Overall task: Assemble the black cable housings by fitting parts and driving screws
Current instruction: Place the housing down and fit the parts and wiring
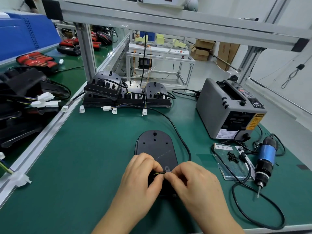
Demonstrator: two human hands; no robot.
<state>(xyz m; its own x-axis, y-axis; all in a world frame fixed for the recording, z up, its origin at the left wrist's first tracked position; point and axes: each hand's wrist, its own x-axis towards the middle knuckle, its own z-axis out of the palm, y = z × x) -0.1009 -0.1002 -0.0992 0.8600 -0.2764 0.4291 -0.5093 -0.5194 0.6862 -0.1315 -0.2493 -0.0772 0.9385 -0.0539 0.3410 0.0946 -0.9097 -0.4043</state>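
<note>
A black oval housing (156, 146) lies flat on the green mat in front of me. A black cable (177, 132) runs from the far stack, curves round its right side and comes in at its near end. My left hand (143, 176) and my right hand (190, 179) meet over that near end. Both pinch the cable's thin wires and a small clamp tab (167, 168) between fingertips. The housing's near end is hidden under my hands. Small black screws (233, 157) lie on a clear bag to the right. A blue electric screwdriver (265, 161) rests beside them, tip toward me.
Several finished housings (128, 93) with white connectors are stacked at the back of the mat. A grey tape dispenser (228, 107) stands at the right. More black parts (22, 102) fill the conveyor on the left. The screwdriver's cord (263, 223) loops near the front right edge.
</note>
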